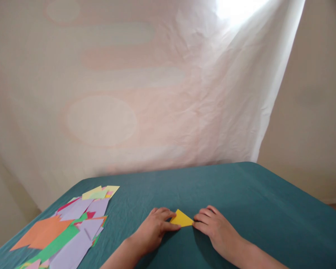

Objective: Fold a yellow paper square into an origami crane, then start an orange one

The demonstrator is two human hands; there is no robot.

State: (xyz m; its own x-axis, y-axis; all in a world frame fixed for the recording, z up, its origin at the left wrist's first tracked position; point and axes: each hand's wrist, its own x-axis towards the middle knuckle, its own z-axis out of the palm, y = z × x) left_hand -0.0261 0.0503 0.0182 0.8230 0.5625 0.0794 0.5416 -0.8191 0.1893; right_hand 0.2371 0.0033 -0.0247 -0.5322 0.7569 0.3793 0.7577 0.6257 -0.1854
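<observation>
A small yellow piece of folded paper (181,219), roughly triangular, lies low over the dark green cloth in the front middle. My left hand (156,228) has its left end between thumb and fingers, the thumb along the lower edge. At the pointed right corner, the thumb and fingertips of my right hand (214,226) close on the paper. The parts of the paper under my fingers are hidden.
Many coloured paper sheets lie in a loose heap on the left, among them an orange sheet (44,231) and a lilac sheet (72,248). The green-covered table (254,194) ends at a hanging whitish sheet (156,112) behind.
</observation>
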